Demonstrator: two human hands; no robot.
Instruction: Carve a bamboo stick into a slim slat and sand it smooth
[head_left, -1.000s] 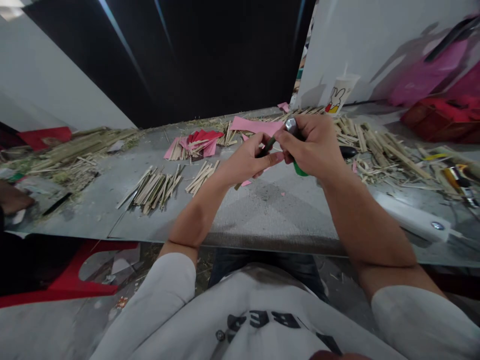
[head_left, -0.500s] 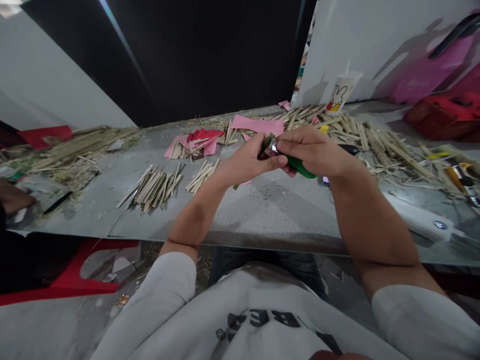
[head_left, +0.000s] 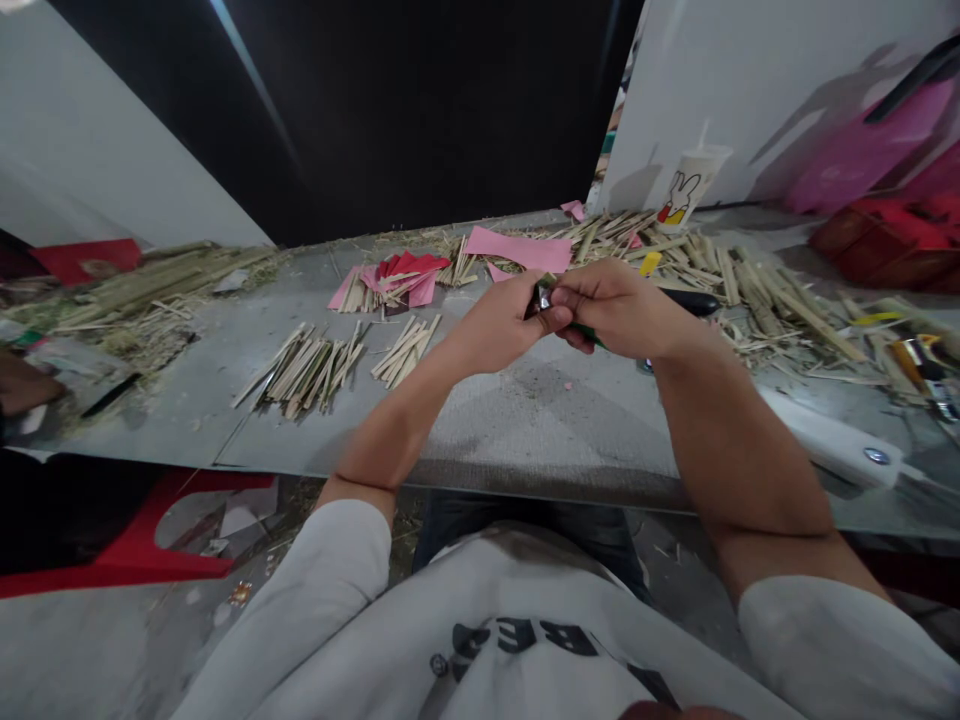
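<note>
Both my hands meet over the middle of the table, fingertips nearly touching. My right hand [head_left: 613, 305] is closed on a green-handled tool with a shiny metal head [head_left: 544, 296]; its exact kind is hidden by my fingers. My left hand [head_left: 504, 318] pinches a short dark green strip, likely bamboo [head_left: 550, 279], against that metal head. Only the strip's upper end shows. Left of my hands lie a small bundle of pale split sticks [head_left: 406, 350] and a larger stick pile [head_left: 311, 370].
Pink and red paper [head_left: 409, 275] lies on sticks behind, near a pink sheet [head_left: 517, 246]. Bamboo pieces [head_left: 750, 275] cover the back right, beside a paper cup [head_left: 691, 185]. A black handle [head_left: 690, 301] lies past my right wrist. A white device [head_left: 832, 435] sits by my right forearm.
The green handle has turned and is now mostly hidden behind my right fingers. Less of the dark green strip shows above my left hand. Both hands keep their grip.
</note>
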